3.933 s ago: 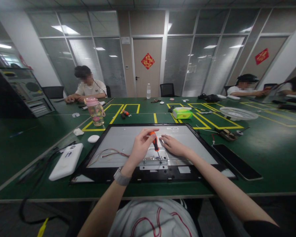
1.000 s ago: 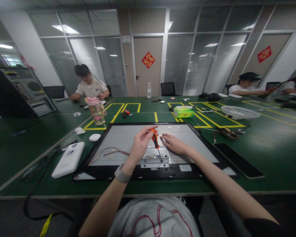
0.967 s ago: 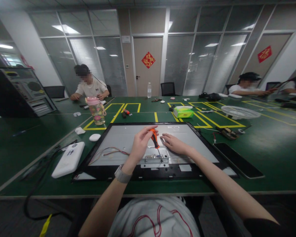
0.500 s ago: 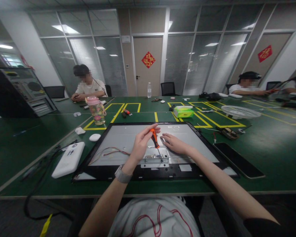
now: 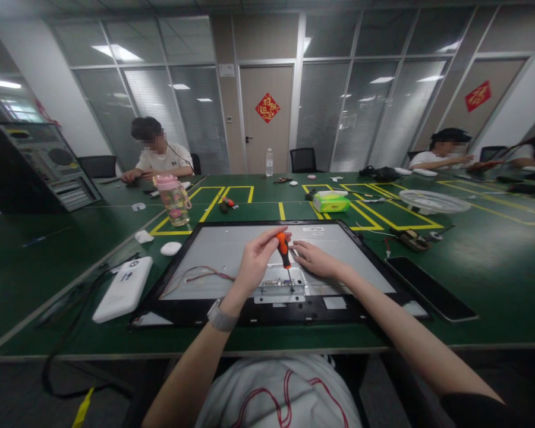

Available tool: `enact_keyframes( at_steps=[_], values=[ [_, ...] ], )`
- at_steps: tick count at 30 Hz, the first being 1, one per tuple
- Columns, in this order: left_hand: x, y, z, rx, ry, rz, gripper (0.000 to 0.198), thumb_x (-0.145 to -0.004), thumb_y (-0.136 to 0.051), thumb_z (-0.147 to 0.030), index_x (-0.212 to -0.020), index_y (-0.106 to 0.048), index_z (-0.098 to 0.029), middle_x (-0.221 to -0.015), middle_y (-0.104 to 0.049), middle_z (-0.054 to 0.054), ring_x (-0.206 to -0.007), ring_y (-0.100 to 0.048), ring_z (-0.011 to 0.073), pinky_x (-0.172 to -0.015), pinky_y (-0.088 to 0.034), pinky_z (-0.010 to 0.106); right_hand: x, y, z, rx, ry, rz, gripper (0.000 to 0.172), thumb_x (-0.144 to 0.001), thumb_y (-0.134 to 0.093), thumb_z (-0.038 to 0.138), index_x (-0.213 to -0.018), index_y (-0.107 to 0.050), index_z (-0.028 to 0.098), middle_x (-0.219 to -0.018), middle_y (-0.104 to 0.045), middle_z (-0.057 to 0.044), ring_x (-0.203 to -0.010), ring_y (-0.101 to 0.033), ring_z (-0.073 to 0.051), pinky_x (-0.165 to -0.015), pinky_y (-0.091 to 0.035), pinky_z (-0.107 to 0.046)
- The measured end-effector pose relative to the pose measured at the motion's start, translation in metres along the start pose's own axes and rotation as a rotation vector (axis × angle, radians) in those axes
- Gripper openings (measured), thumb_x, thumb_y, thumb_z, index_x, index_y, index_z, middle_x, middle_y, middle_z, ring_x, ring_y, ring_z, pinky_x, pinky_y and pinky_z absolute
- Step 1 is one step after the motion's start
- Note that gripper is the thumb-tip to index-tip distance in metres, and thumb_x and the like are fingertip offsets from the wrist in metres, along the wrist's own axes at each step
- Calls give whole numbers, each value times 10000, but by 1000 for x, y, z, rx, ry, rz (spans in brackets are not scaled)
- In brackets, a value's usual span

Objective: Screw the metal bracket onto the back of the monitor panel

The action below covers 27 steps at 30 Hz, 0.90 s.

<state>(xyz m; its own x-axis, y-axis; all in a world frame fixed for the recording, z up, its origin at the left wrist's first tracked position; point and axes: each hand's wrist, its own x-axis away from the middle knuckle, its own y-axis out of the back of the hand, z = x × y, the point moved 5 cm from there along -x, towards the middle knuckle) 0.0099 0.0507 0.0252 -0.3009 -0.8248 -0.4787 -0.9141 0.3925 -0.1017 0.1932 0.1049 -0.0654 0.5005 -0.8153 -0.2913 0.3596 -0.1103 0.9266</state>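
Observation:
My left hand [image 5: 257, 255] is closed on an orange and black screwdriver [image 5: 284, 249], its fingers around the top of the handle. The screwdriver stands nearly upright, tilted slightly, with its tip at the right part of a metal bracket [image 5: 274, 291]. That bracket sits near the front edge of a large flat display panel [image 5: 365, 270] with a grey back and black frame, lying on the table. My right hand [image 5: 314, 260] rests on the panel, fingers stretched out, holding nothing. Thin coloured wires [image 5: 209, 272] lie on the panel left of my left hand.
Left of the panel are a white power bank [image 5: 123, 289] and a white round case [image 5: 170, 248]. A black phone [image 5: 430, 286] lies to the right. Beyond stand a pink-lidded bottle [image 5: 173, 202] and a green tissue pack [image 5: 331, 202]. Other people sit across the table.
The screwdriver has become more upright, its handle shifting slightly right, with the tip staying at the bracket. My right hand has hardly moved.

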Motion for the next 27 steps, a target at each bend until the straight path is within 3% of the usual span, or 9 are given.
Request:
enact_keyframes(
  at_steps=[5,9,14,19,25,27],
  values=[
    [-1,6,-2,-155,-53,-95,223,-751,-716,-282,-949,-731,-181,-852,-659,28,-774,-626,134,-747,-503,249,1,0,-1,-12,-6,-2,400,-940,-429,269,-1297,-533,121,-1373,-505,-192,-1273,-481,-286,-1068,-384,-441],
    [-1,8,-4,-199,-112,-165,175,-768,-699,-296,-898,-735,-185,-852,-596,22,-759,-591,119,-691,-487,218,1,0,-1,-19,-1,-7,404,-941,-424,271,-1313,-522,150,-1381,-505,-170,-1284,-472,-277,-1069,-382,-444],
    [-1,6,-8,-197,-109,-136,212,-835,-624,-325,-944,-728,-175,-888,-636,47,-819,-616,143,-758,-492,246,1,0,-1,-17,7,-4,400,-944,-418,261,-1308,-524,134,-1383,-499,-179,-1290,-463,-273,-1081,-369,-437],
    [-2,6,-1,-56,-35,-82,281,-885,-547,-345,-1047,-690,-166,-936,-699,74,-898,-653,182,-871,-485,317,1,-1,-2,-9,9,0,397,-943,-419,251,-1302,-525,121,-1385,-494,-188,-1295,-456,-275,-1085,-362,-444],
    [-1,6,-6,-205,-116,-121,193,-818,-643,-293,-949,-725,-179,-915,-637,49,-808,-615,136,-743,-489,243,1,0,-1,-14,3,5,405,-939,-430,257,-1312,-518,127,-1382,-497,-186,-1282,-472,-277,-1078,-369,-446],
    [-1,7,-5,-188,-106,-115,207,-838,-614,-288,-985,-717,-183,-918,-649,51,-831,-628,145,-773,-490,252,1,1,0,-20,1,4,403,-938,-427,258,-1308,-521,130,-1381,-500,-188,-1280,-472,-281,-1076,-370,-454]
  ],
)
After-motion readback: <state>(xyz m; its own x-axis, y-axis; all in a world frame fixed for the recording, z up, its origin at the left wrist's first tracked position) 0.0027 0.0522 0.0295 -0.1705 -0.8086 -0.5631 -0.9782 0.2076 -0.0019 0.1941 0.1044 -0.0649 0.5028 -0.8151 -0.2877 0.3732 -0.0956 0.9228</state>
